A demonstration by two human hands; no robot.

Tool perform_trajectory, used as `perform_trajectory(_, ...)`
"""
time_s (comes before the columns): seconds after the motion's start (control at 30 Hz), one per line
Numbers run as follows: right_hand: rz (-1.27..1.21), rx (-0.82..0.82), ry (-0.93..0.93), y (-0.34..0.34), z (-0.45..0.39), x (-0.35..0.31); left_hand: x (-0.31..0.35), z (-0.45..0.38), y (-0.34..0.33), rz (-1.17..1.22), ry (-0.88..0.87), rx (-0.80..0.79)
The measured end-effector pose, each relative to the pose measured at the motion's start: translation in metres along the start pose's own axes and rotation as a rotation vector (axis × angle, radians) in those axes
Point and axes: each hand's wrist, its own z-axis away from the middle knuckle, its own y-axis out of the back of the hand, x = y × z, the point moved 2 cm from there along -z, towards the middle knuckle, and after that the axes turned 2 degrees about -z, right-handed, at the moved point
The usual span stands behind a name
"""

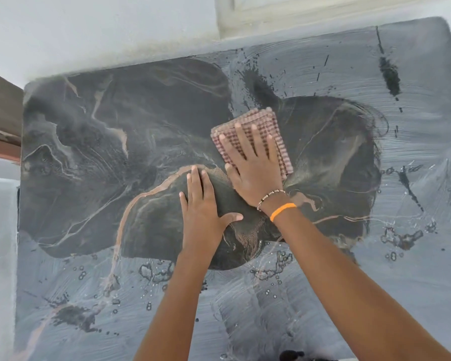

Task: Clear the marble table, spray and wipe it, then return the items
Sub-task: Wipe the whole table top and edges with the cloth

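The dark marble table (89, 142) fills the view, with pale veins and wet streaks and droplets over much of its top. A folded pink-and-brown checked cloth (268, 126) lies flat near the middle. My right hand (253, 168) presses on the cloth with its fingers spread and straight. My left hand (203, 204) rests flat on the bare marble just left of it, fingers straight, thumb out to the right. Orange and beaded bands circle my right wrist. No other items stand on the table.
A pale wall (102, 29) runs along the table's far edge, with a white frame (323, 14) at the top right. A brown piece of furniture (0, 118) sits off the left edge. Water beads lie near the front edge.
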Motion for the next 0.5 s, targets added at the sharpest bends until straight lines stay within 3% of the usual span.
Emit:
perform_trajectory(0.1, 0.035, -0.064, 0.196, 0.004, -0.051, -0.015, 0.004, -0.001, 0.004, -0.003, 0.014, 0.022)
perform_trajectory(0.2, 0.035, -0.042, 0.174, 0.019, -0.089, 0.015, 0.010, -0.011, 0.010, -0.026, 0.010, 0.078)
perform_trajectory(0.4, 0.016, 0.112, -0.203, 0.052, -0.094, 0.122, 0.015, -0.030, 0.014, -0.013, 0.026, 0.012)
perform_trajectory(0.5, -0.033, 0.194, -0.481, 0.050, -0.073, 0.134, 0.015, -0.031, 0.013, -0.003, 0.037, 0.015)
